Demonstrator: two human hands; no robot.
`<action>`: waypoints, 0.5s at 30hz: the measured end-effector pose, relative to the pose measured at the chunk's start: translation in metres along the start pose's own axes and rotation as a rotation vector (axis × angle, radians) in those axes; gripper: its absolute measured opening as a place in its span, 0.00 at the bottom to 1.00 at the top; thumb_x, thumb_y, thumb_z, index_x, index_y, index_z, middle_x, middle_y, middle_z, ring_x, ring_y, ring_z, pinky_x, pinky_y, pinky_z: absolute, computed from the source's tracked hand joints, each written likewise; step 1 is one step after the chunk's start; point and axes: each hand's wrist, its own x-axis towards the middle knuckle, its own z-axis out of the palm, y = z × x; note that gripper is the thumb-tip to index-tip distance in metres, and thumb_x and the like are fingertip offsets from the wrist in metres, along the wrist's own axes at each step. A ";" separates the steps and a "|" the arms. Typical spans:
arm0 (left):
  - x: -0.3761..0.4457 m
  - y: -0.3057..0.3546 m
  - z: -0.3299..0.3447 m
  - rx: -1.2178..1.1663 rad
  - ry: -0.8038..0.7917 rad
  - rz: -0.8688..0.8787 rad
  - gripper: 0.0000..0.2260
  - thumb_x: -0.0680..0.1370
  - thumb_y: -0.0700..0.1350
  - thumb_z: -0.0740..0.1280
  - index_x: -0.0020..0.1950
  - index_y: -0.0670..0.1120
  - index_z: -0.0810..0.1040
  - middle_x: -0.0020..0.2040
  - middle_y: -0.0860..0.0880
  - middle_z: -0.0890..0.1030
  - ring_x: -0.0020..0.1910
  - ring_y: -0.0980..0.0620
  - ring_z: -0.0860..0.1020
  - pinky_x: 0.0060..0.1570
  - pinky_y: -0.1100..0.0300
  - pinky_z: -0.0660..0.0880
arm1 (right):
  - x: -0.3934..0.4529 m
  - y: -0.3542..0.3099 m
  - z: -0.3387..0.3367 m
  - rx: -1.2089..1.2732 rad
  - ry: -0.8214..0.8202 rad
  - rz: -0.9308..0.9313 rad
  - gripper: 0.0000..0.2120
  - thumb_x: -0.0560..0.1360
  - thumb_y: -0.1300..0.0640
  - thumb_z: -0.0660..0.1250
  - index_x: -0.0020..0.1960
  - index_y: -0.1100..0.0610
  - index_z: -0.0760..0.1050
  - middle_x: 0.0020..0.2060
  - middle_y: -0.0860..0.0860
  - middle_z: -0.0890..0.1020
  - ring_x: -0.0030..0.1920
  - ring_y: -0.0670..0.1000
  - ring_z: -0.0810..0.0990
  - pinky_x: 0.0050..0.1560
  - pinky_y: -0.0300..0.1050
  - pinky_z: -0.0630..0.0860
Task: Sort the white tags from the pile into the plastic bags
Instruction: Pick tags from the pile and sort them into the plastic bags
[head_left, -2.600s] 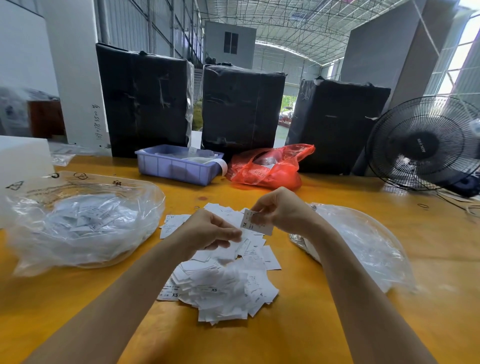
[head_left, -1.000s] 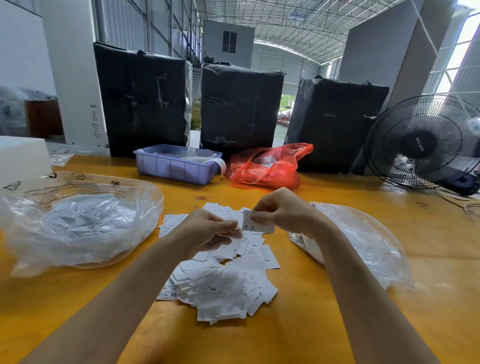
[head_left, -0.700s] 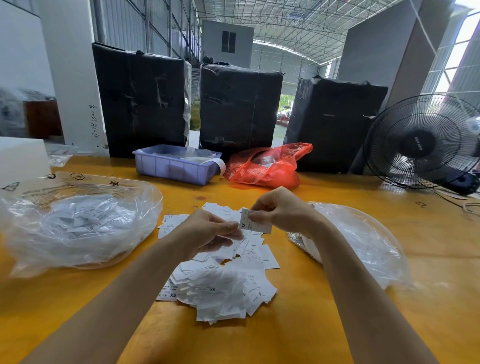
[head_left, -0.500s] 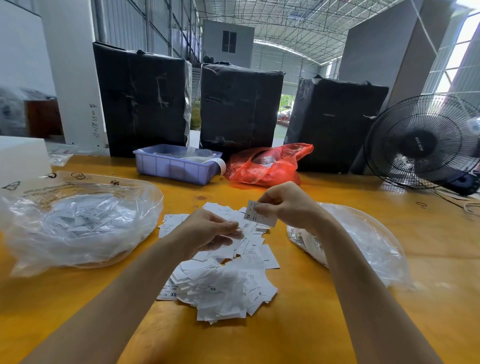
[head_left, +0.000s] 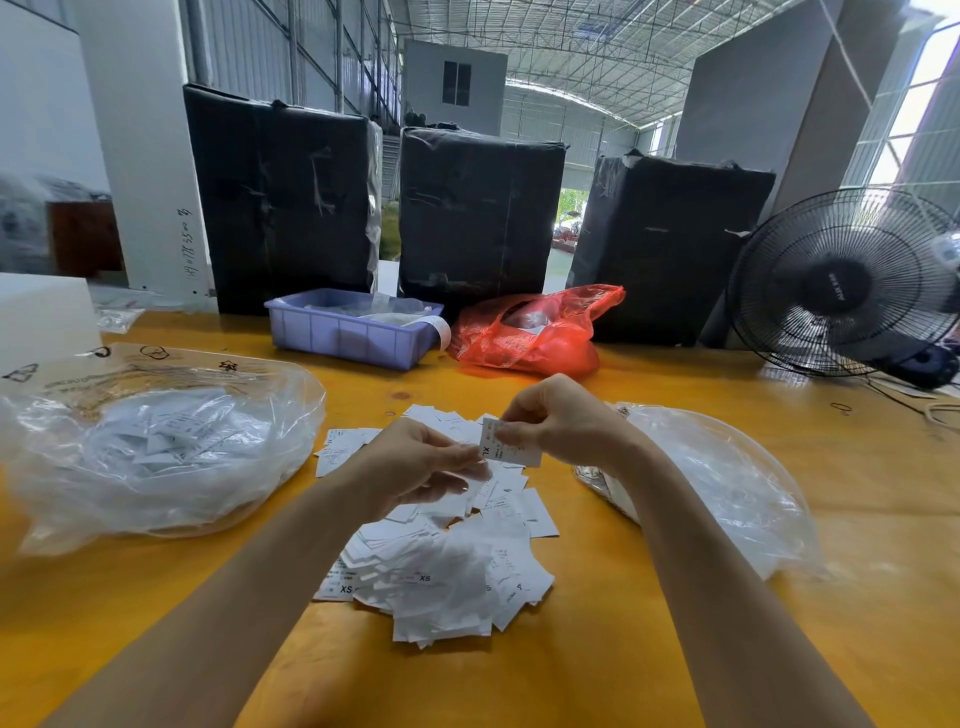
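A loose pile of white tags (head_left: 441, 571) lies on the yellow table (head_left: 597, 675) in front of me, some printed XS. My right hand (head_left: 561, 426) pinches a small white tag (head_left: 511, 451) marked XL above the pile's far end. My left hand (head_left: 415, 465) is curled just left of it, thumb and fingertips meeting at the tag's lower left corner. A clear plastic bag (head_left: 156, 452) holding several white tags sits to the left. Another clear plastic bag (head_left: 727, 483) lies to the right, beside my right wrist.
A blue plastic tray (head_left: 343, 338) and a red plastic bag (head_left: 530, 338) stand behind the pile. Three black-wrapped bundles (head_left: 280, 197) line the table's far edge. A black fan (head_left: 841, 286) stands at the back right, with cables on the table near it.
My right hand lifted the tag a little up and right, then brought it back down to my left fingertips. My left hand stayed almost still over the pile.
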 end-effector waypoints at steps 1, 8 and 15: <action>0.000 0.000 0.000 -0.004 0.005 -0.002 0.07 0.75 0.45 0.69 0.43 0.42 0.84 0.43 0.48 0.86 0.31 0.58 0.79 0.29 0.68 0.73 | 0.000 0.000 0.000 -0.002 -0.013 0.002 0.06 0.75 0.56 0.69 0.46 0.57 0.82 0.39 0.49 0.81 0.42 0.48 0.80 0.41 0.44 0.80; 0.001 0.000 0.002 0.001 0.055 -0.006 0.09 0.75 0.44 0.70 0.46 0.38 0.82 0.37 0.46 0.84 0.29 0.57 0.79 0.28 0.68 0.74 | -0.001 -0.002 0.003 0.013 -0.125 0.038 0.03 0.74 0.54 0.71 0.42 0.51 0.81 0.35 0.45 0.81 0.37 0.43 0.77 0.30 0.31 0.72; -0.001 0.002 0.006 0.036 0.027 0.004 0.13 0.75 0.51 0.68 0.42 0.40 0.83 0.35 0.48 0.85 0.30 0.59 0.80 0.32 0.66 0.74 | -0.003 -0.004 0.004 0.073 -0.186 0.079 0.05 0.68 0.57 0.76 0.41 0.51 0.80 0.36 0.47 0.82 0.36 0.44 0.79 0.33 0.34 0.73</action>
